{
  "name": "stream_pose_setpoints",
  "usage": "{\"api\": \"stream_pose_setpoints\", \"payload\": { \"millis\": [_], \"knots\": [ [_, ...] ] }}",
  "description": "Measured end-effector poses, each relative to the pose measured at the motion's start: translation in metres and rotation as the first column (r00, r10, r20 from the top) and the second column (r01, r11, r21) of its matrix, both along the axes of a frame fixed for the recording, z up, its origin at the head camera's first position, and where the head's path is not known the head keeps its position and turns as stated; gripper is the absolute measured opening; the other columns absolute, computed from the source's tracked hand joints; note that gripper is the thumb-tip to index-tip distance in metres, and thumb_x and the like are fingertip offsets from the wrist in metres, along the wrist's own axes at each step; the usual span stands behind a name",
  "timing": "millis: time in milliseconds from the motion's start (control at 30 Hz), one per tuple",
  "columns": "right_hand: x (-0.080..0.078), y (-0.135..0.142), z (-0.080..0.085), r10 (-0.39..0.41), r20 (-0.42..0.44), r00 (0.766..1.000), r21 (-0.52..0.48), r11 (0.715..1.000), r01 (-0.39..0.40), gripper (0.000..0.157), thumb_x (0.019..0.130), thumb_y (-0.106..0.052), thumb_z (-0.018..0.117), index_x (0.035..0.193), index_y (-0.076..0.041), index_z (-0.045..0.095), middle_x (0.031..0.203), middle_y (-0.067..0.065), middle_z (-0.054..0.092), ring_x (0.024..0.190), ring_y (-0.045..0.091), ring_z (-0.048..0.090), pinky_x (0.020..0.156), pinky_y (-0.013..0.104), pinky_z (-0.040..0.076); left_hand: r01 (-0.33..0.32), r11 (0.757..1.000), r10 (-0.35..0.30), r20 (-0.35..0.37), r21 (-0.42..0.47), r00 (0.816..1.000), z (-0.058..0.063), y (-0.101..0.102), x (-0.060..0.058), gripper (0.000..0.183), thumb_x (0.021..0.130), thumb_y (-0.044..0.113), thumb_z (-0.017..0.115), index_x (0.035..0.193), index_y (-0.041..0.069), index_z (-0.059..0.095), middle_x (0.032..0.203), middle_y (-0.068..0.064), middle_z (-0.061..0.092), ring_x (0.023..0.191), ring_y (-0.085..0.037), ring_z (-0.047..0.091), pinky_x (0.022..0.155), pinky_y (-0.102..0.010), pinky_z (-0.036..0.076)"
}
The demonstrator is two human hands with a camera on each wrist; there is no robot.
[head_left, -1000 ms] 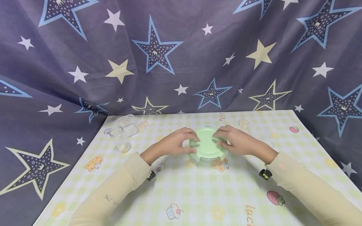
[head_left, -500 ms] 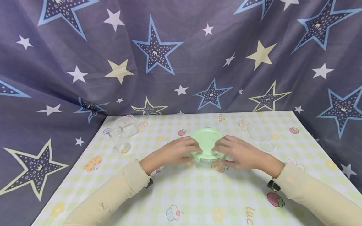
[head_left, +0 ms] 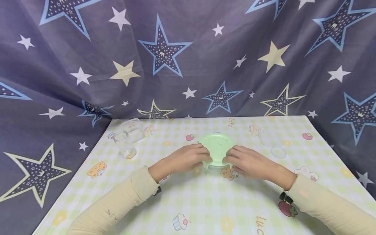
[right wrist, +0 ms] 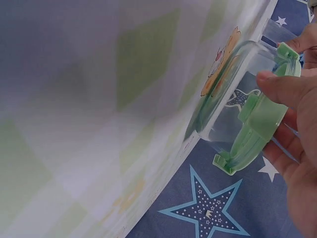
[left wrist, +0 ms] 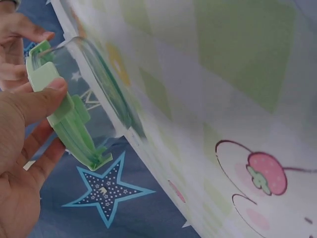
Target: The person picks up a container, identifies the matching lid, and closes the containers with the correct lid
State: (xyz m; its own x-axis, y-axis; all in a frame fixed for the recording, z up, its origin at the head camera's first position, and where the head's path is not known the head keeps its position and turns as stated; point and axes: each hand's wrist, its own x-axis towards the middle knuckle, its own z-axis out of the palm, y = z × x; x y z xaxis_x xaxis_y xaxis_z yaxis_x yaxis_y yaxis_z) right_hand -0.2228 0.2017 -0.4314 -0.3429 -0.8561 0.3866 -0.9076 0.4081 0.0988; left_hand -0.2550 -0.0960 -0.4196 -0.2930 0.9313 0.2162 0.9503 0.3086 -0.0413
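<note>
While both hands (head_left: 188, 157) (head_left: 248, 162) grip its lid (head_left: 216, 147), the glass container (left wrist: 95, 89) sits between.

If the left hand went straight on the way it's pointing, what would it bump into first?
The green lid, which the left hand is already touching. Across the lid, the right hand looks next in line, though exact heights are hard to judge.

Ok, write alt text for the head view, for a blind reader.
A person's left hand and right hand grip opposite sides of a green lid on a clear round container. Other clear vessels sit to the left on a checked tablecloth, with a starry curtain behind.
</note>
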Motion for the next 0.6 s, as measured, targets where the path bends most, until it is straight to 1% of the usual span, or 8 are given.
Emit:
{"api": "stream_pose_setpoints", "payload": {
  "millis": [133, 300, 433, 600],
  "knots": [
    [-0.0009, -0.0003, -0.0018, 0.017, -0.030, 0.999, -0.019, 1.000, -0.018, 0.040, 0.079, -0.004, 0.079, 0.116, -0.013, 0.066, 0.109, 0.000, 0.063, 0.102, 0.020, 0.058, 0.089, 0.036, 0.054, -0.007, 1.000, 0.007, -0.012, 0.004, 1.000, 0.0000, 0.0020, 0.0002, 0.038, 0.082, 0.010, 0.084, 0.118, 0.017, 0.073, 0.118, 0.005, 0.068, 0.110, -0.015, 0.060, 0.102, -0.023, 0.047],
    [-0.0030, -0.0008, -0.0036, 0.026, -0.058, 0.998, -0.025, 0.999, -0.028, 0.039, 0.078, -0.003, 0.074, 0.115, -0.012, 0.066, 0.107, 0.000, 0.062, 0.099, 0.020, 0.058, 0.085, 0.036, 0.053, -0.011, 1.000, 0.011, -0.001, 0.019, 1.000, 0.0005, 0.0033, -0.0001, 0.041, 0.079, 0.010, 0.086, 0.117, 0.018, 0.073, 0.117, 0.006, 0.068, 0.109, -0.014, 0.060, 0.100, -0.023, 0.048],
    [-0.0043, -0.0007, -0.0034, 0.001, -0.068, 0.998, -0.001, 1.000, -0.001, 0.041, 0.077, -0.003, 0.075, 0.115, -0.011, 0.065, 0.107, 0.001, 0.061, 0.097, 0.021, 0.056, 0.083, 0.035, 0.052, -0.015, 1.000, 0.015, -0.001, 0.022, 1.000, -0.0007, 0.0049, -0.0015, 0.041, 0.080, 0.008, 0.085, 0.118, 0.018, 0.073, 0.118, 0.006, 0.069, 0.109, -0.015, 0.060, 0.100, -0.024, 0.049],
    [-0.0074, 0.0007, -0.0025, -0.047, -0.051, 0.998, 0.034, 0.998, 0.049, 0.044, 0.077, -0.003, 0.078, 0.118, -0.011, 0.063, 0.110, 0.003, 0.060, 0.098, 0.021, 0.054, 0.083, 0.034, 0.051, -0.040, 0.999, 0.040, 0.005, 0.031, 0.999, -0.0029, 0.0083, -0.0062, 0.040, 0.081, 0.007, 0.085, 0.118, 0.018, 0.074, 0.118, 0.005, 0.068, 0.109, -0.015, 0.060, 0.098, -0.024, 0.049]
  ]
}}
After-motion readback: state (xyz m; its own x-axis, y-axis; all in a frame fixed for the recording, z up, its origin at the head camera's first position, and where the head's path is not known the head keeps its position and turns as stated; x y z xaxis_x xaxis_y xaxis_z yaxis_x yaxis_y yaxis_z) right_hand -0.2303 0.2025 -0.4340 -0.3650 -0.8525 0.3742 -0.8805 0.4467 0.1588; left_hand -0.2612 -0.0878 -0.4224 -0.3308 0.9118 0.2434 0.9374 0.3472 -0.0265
